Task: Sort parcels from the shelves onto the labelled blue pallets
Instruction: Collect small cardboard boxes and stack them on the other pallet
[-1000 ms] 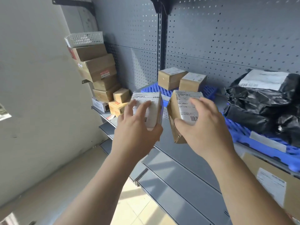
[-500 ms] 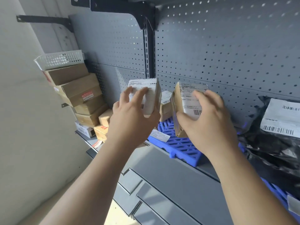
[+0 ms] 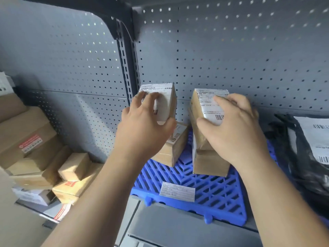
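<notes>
Over blue pallet [image 3: 213,189], parcels [image 3: 165,104] betw. fingers [image 3: 231,104], maybe resting

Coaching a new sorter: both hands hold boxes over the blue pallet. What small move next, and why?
Probably: left hand lowers its held box onto the pallet box below; it looks not yet resting, while the right hand has its parcel seemingly stacked.

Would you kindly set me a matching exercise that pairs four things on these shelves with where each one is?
Things:
1 parcel gripped by the left hand
2 blue pallet
3 black bag
4 red-stickered box

Places:
A far right
B in the stack at far left
C flat on the shelf, centre
D held up before the pegboard

Pairs: 1-D, 2-C, 3-A, 4-B
</notes>
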Available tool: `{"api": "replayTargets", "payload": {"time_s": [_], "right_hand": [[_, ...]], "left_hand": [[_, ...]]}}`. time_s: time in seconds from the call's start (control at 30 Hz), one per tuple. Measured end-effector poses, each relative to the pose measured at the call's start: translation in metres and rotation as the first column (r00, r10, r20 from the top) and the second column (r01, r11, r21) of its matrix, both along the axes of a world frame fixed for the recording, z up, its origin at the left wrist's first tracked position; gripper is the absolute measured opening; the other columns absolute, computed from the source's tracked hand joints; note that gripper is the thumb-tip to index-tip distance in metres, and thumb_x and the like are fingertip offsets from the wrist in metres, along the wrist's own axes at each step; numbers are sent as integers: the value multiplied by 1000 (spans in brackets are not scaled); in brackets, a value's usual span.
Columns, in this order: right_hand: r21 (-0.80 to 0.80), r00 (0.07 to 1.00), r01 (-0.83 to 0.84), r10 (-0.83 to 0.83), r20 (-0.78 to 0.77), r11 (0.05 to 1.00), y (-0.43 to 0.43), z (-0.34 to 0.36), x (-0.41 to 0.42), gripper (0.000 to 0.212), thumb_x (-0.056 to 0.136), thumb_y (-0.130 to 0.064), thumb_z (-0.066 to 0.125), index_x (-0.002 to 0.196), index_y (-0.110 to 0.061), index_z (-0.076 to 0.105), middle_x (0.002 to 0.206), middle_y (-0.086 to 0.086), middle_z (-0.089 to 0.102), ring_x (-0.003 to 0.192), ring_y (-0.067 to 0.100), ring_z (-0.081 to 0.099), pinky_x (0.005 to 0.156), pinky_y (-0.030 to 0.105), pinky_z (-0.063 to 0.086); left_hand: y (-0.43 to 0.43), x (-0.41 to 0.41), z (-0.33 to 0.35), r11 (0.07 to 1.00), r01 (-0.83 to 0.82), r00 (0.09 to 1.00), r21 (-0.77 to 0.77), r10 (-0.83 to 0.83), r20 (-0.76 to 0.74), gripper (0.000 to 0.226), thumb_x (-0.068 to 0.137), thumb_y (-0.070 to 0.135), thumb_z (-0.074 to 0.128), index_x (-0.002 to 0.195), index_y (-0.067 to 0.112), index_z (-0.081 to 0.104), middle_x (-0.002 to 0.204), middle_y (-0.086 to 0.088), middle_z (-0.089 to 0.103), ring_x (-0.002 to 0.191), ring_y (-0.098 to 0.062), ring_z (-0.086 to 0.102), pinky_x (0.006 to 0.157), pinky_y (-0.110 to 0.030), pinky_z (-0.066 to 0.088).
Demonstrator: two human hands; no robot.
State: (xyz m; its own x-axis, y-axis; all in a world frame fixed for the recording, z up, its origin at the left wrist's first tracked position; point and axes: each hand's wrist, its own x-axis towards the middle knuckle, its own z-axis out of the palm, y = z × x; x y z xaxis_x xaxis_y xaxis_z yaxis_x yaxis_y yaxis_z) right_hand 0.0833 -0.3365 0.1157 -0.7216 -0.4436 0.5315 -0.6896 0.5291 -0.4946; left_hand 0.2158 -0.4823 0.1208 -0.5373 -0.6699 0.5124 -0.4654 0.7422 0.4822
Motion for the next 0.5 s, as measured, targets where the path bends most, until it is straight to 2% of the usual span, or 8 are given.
{"api": "replayTargets", "payload": {"time_s": [0.1, 0.27, 0.5], "right_hand": [[15, 998, 69, -69, 5, 997, -7, -1, 0, 65, 77, -56, 54, 139, -35, 50, 143, -12, 39, 126, 27, 41, 88, 42, 46], [34, 991, 133, -133, 17, 991, -9, -2, -2, 57, 78, -52, 58, 132, -35, 52, 139, -10, 46, 125, 26, 43, 83, 38, 40], [60, 991, 131, -131, 10, 990, -9, 1, -3, 59, 80, -54, 57, 135, -32, 57, 142, -12, 48, 127, 26, 46, 92, 41, 45]], "left_hand": [[-16, -7, 0, 998, 58, 997, -18, -57, 47, 65, 81, 59, 61, 142, 47, 42, 158, 12, 34, 135, -31, 43, 101, -45, 44], [-26, -19, -2, 990, 139, 989, -9, -138, 56, 66, 81, 63, 59, 143, 44, 45, 156, 14, 38, 135, -27, 46, 101, -42, 45], [-28, -24, 1, 989, 150, 987, -10, -149, 66, 67, 77, 75, 51, 136, 44, 50, 144, 20, 46, 122, -21, 56, 90, -43, 55]]}}
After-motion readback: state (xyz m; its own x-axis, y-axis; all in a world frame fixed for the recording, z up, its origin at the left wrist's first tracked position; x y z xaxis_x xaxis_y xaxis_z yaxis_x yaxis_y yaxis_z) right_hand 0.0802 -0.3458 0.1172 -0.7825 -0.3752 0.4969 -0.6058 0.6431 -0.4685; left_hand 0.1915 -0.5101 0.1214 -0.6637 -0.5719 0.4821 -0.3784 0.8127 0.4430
